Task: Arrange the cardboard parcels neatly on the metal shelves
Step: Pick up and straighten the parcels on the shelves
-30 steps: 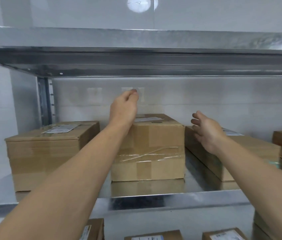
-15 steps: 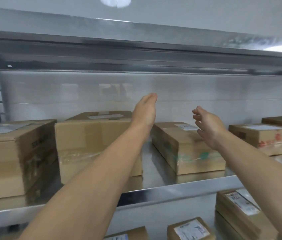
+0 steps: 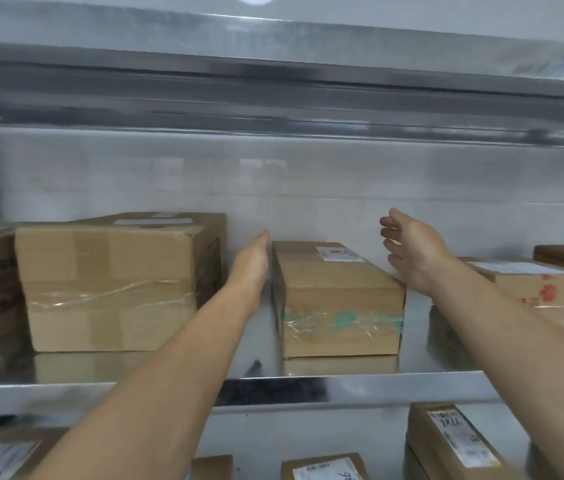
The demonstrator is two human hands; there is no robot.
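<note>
Head view: the box [image 3: 339,296], its long side running back, is flanked by two empty, open-fingered hands, the left hand [image 3: 251,263] nearer than the right hand [image 3: 412,251].

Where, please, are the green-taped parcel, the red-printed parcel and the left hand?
green-taped parcel [image 3: 337,301]: head view, front face.
red-printed parcel [image 3: 548,288]: head view, front face.
left hand [image 3: 251,268]: head view, back of hand.

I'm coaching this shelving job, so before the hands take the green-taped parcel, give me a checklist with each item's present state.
1. Left hand open, left of parcel: ok.
2. Right hand open, right of parcel: ok.
3. Hands touching parcel: cannot tell.
4. Room between parcel and big box: ok.
5. Nothing stacked on parcel: ok.
6. Parcel flat on shelf: ok.
</note>
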